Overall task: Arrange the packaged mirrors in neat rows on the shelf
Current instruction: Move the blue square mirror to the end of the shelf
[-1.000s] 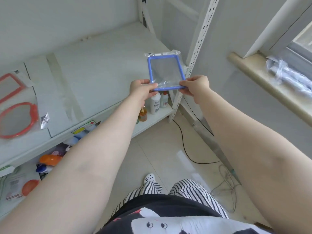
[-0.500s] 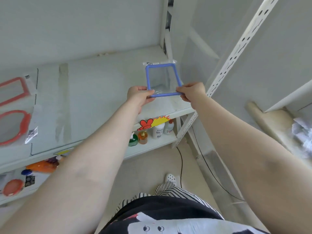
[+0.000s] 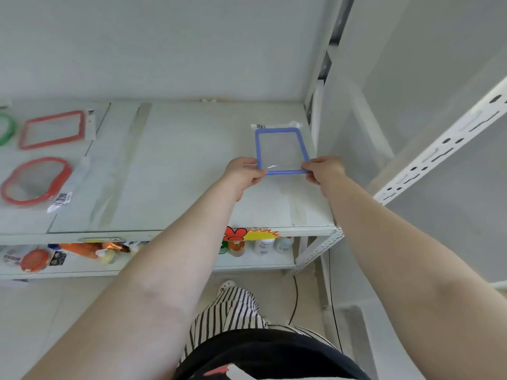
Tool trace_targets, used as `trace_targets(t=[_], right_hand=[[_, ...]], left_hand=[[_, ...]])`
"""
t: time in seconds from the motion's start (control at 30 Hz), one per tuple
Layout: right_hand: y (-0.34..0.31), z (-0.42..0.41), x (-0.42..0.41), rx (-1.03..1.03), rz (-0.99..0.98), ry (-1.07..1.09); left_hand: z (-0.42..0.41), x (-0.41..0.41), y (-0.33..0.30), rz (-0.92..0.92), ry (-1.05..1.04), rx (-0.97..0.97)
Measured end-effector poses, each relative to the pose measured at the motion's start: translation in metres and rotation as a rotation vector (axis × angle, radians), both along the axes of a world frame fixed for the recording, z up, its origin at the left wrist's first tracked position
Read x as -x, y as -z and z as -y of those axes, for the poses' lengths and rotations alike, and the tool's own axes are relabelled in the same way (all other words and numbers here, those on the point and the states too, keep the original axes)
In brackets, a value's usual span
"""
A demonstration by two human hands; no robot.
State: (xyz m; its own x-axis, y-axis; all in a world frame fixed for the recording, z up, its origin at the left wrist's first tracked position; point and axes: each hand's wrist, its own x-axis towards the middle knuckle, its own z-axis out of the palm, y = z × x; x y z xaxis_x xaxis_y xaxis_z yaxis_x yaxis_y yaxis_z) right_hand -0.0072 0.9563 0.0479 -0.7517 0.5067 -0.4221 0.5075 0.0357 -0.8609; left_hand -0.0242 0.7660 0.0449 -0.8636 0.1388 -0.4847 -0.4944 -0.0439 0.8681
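Head view: left hand (image 3: 242, 174) and right hand (image 3: 323, 171) pinch the near corners of the blue-framed mirror (image 3: 281, 150), right of centre over the shelf (image 3: 178, 174), apparently keeping it square for placement.

Blue-framed mirror (image 3: 282, 151), red-framed mirrors (image 3: 52, 129), white shelf (image 3: 175, 171), black-and-white striped trousers (image 3: 227, 311)

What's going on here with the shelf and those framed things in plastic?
A person is setting out packaged mirrors on a white shelf. Both hands, the left hand and the right hand, grip the near edge of a blue rectangular mirror at the shelf's right end; whether it rests on the surface is unclear. At the left end lie a red rectangular mirror, a red oval mirror and part of a green one.
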Motion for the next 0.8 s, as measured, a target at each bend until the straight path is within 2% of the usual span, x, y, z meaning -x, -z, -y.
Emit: trace_targets(t=[0.43,0.8], right_hand=[[0.067,-0.02,0.083,0.002,-0.102,0.08],[0.097,-0.027,0.122,-0.263,-0.154,-0.076]], left_hand=[[-0.043,0.085,0.056,-0.149,-0.066,0.356],[-0.058,0.132,0.088,-0.252,-0.116,0.47]])
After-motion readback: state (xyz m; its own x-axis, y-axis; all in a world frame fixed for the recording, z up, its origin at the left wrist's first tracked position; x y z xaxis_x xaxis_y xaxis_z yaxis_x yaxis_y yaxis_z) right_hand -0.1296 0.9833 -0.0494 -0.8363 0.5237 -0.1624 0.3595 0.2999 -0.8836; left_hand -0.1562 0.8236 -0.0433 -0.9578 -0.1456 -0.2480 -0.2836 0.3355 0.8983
